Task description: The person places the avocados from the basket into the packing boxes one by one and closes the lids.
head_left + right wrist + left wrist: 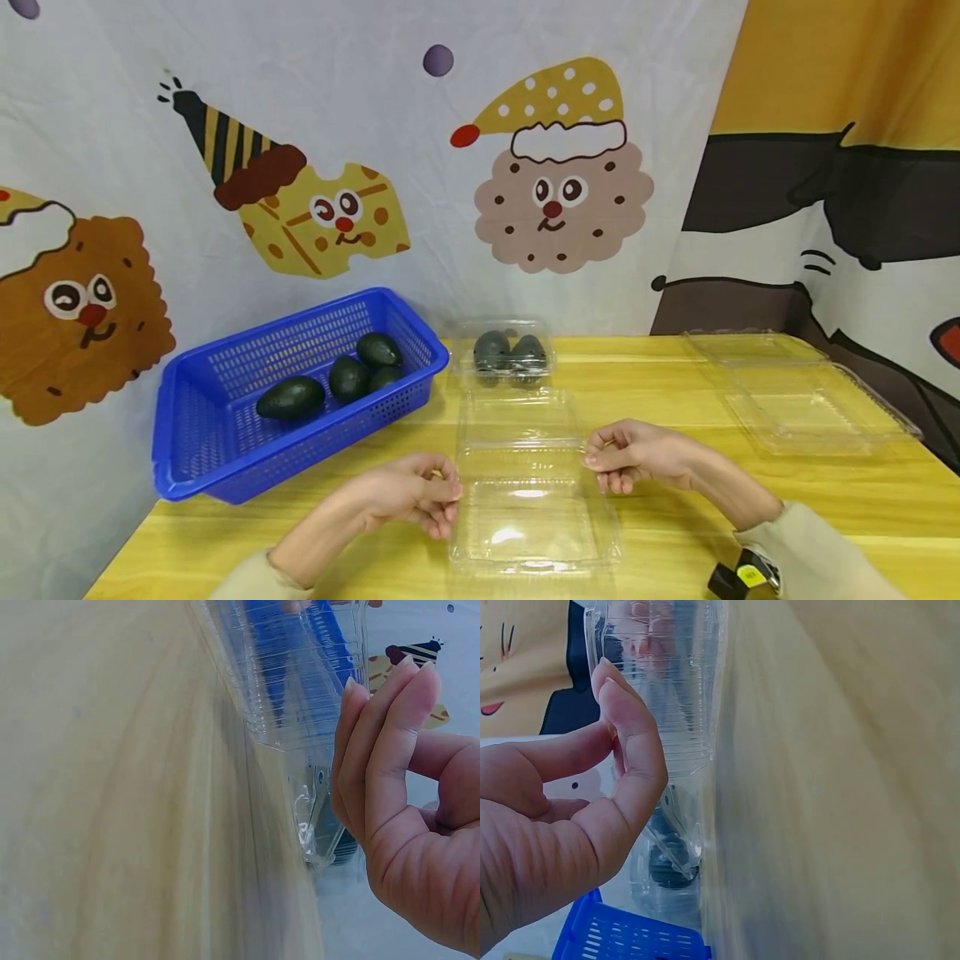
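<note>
A clear plastic clamshell box [534,527] lies on the wooden table in front of me, its lid [517,417] folded back, with no contents visible. My left hand [416,493] pinches its left rim between thumb and fingers. On the opposite side, my right hand [628,457] holds the right edge near the hinge. Both wrist views show curled fingers at the rim of the box [671,712]; each thumb tip is largely hidden there. Behind the lid, a closed clear box [551,358] contains dark green avocados [491,354].
A blue perforated basket [247,467] with several avocados [291,398] stands at the left. More clear clamshells [810,408] lie opened flat at the back right. A small black and yellow object [738,577] is by the right sleeve. A printed cloth [442,208] hangs behind the table.
</note>
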A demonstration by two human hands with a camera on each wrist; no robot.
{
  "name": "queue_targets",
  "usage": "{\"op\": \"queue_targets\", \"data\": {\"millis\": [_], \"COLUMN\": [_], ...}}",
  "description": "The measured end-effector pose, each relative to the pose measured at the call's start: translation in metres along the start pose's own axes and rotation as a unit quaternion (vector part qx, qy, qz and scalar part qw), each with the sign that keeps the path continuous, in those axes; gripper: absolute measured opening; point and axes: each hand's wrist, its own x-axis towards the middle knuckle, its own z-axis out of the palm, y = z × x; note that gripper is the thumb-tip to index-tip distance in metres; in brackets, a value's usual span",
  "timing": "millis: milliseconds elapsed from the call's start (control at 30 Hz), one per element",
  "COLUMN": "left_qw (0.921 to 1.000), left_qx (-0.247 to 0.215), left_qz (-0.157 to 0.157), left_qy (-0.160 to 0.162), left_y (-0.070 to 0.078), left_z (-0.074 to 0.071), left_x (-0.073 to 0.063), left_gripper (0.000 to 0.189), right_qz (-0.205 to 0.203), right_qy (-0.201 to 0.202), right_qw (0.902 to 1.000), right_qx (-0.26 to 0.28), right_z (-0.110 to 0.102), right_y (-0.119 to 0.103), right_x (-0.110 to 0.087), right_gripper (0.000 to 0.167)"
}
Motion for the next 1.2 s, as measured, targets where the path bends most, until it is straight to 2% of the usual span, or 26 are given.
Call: {"op": "queue_targets", "data": {"millis": [433,733,933,1067,1200], "left_qw": [0.9995,0.9949,0.9879,0.979,0.9708], "left_qx": [0.022,0.083,0.118,0.155,0.188], "left_qz": [-0.004,0.007,0.026,0.046,0.063], "left_qy": [0.021,0.057,0.098,0.125,0.136], "left_y": [0.005,0.007,0.013,0.02,0.029], "left_z": [0.003,0.003,0.004,0.003,0.0], "left_x": [-0.004,-0.006,-0.012,-0.016,-0.022], "left_gripper": [0.009,0.014,0.015,0.016,0.016], "right_qz": [-0.015,-0.013,-0.014,-0.014,-0.012], "right_qy": [0.006,0.014,0.012,0.013,0.016], "right_qw": [0.9999,0.9998,0.9998,0.9998,0.9998], "right_qx": [0.0,-0.006,-0.005,-0.005,-0.006], "right_z": [0.002,0.004,0.005,0.005,0.005], "right_y": [0.001,0.001,0.002,0.002,0.002], "right_x": [-0.002,0.001,0.002,0.003,0.002], "right_gripper": [0.019,0.02,0.021,0.021,0.021]}}
